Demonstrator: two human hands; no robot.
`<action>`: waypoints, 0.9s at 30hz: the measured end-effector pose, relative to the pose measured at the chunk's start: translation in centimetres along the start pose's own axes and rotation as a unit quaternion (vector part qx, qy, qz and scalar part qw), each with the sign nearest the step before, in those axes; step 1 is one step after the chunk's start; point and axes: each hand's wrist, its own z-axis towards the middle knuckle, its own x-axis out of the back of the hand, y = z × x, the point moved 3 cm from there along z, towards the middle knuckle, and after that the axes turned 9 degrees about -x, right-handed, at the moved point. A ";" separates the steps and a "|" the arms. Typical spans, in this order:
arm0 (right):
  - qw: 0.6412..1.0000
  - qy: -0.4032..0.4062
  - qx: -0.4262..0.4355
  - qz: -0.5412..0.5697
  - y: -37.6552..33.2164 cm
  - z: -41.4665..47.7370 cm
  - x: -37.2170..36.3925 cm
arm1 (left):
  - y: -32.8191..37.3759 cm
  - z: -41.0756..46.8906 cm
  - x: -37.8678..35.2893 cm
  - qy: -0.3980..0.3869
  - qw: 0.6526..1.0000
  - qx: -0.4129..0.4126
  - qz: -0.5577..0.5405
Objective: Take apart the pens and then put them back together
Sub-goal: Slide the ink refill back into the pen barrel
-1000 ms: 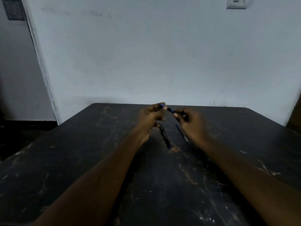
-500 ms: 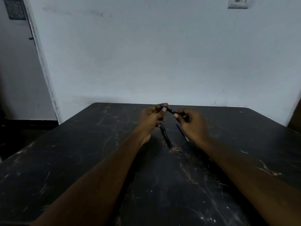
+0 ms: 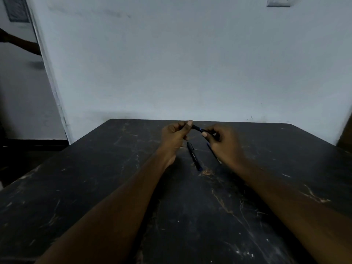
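Here, both hands are raised just above the far half of the scratched black tabletop, and they share one item: a slim dark pen with a blue band.

1. The left hand is closed around the pen's left end. Its fingers are curled, and the thumb and forefinger pinch the barrel.
2. The right hand is likewise curled. Its thumb and forefinger pinch the pen's right end, just past the blue band.
3. The held pen spans the gap between the two hands and slants slightly downward from left to right. It is clear of the tabletop.

A second dark pen with a blue tip lies flat on the tabletop below the hands, between the two wrists, with its blue tip toward the person. Neither hand touches it. Just beside it on the right lies a thin blue rod, partly hidden by the right hand; which pen part it is cannot be told.

Behind the table stands a pale wall with a switch plate at its upper right.
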 end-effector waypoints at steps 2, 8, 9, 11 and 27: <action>1.000 -0.002 0.000 -0.003 0.0 0.0 0.0 | 0.1 0.0 -0.1 -0.022 1.000 -0.001 -0.015; 1.000 0.005 0.005 0.002 -0.1 0.0 0.2 | 0.4 -0.1 -0.4 -0.049 0.993 0.036 -0.097; 1.000 0.005 0.007 0.003 -0.1 0.0 0.2 | 0.4 -0.1 -0.3 -0.038 0.994 0.046 -0.096; 1.000 0.005 0.010 0.002 -0.1 0.0 0.2 | 0.3 -0.2 -0.2 -0.017 0.996 0.053 -0.071; 1.000 0.010 -0.006 0.024 -0.2 0.1 0.0 | 0.6 -0.2 -0.3 -0.058 0.992 0.046 -0.102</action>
